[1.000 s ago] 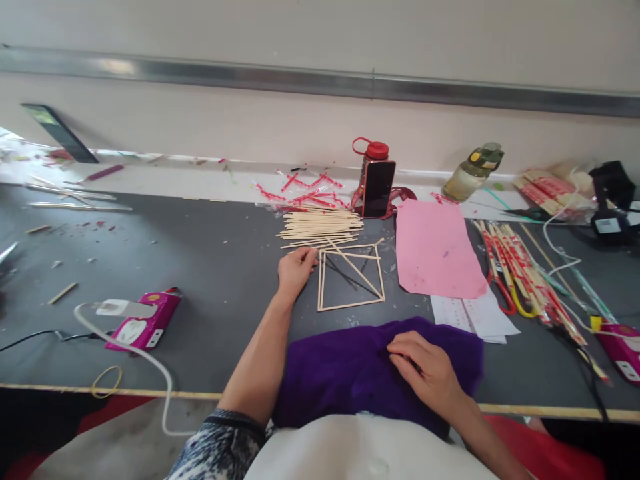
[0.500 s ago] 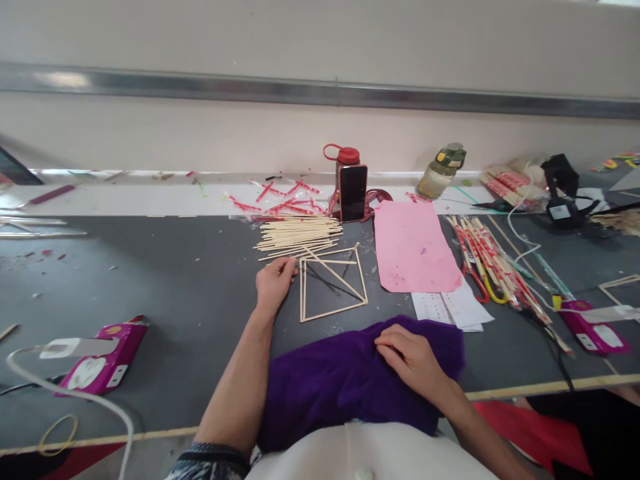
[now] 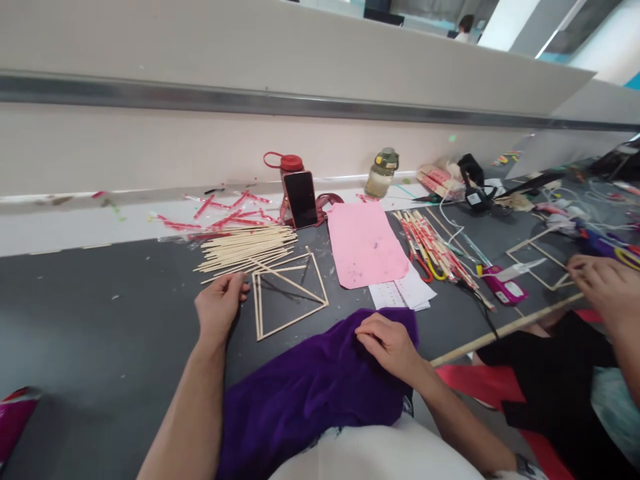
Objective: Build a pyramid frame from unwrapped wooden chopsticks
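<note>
My left hand (image 3: 217, 305) rests on the table with its fingers curled in, nothing visible in them. Just right of it lies a frame of thin wooden sticks (image 3: 259, 313), four-sided with a stick slanting across. My right hand (image 3: 385, 341) is closed too, fingertips bent together, over a purple cloth (image 3: 300, 393) spread across my lap and the table edge. No object shows in those fingers. Beyond the left hand is a pile of loose wooden sticks (image 3: 245, 248), touching or close to the frame's far side.
Behind stand a red-capped bottle (image 3: 291, 162) with a phone (image 3: 301, 199) against it and a green-lidded bottle (image 3: 383, 173). Pink sheet (image 3: 367, 243), papers (image 3: 415, 288), wrapped sticks (image 3: 440, 250) and scissors (image 3: 425, 270) lie right. A co-worker's hand (image 3: 607, 283) is beside another stick frame (image 3: 537, 260).
The view has swung to the right, bringing the co-worker's hand and stick frame into sight. My left hand sits slightly farther from the frame's corner. My right hand stays over the cloth.
</note>
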`<state>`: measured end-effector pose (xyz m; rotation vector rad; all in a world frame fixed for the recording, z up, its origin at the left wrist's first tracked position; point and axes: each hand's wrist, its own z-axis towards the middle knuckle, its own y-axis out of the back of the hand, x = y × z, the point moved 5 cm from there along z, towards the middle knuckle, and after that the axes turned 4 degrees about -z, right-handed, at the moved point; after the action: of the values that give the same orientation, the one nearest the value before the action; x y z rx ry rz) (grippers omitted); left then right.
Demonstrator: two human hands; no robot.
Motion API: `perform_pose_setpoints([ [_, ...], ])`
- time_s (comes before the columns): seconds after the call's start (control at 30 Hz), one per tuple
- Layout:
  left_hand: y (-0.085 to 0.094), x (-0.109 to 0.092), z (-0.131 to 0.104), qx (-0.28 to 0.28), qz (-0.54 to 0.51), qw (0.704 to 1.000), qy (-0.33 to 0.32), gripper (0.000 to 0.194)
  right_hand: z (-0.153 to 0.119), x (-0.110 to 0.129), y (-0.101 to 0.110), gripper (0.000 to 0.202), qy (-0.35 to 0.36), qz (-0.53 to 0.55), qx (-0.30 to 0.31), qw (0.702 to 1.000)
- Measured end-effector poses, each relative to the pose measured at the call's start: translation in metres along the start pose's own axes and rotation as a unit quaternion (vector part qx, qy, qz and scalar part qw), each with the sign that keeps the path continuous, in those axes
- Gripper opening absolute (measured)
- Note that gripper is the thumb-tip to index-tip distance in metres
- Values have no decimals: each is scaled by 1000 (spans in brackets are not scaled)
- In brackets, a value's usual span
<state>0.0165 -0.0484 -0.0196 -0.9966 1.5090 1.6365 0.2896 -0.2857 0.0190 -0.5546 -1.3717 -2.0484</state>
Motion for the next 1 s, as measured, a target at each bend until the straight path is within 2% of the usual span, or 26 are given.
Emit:
perform_pose_setpoints([
  [0.43, -1, 2, 3, 23, -8, 1000, 8, 35, 1, -14, -21, 14, -28, 3, 32, 999],
  [1.0, -2, 4, 8, 16, 25, 1000, 8, 29, 2, -21, -27, 15, -42, -37, 36, 998],
])
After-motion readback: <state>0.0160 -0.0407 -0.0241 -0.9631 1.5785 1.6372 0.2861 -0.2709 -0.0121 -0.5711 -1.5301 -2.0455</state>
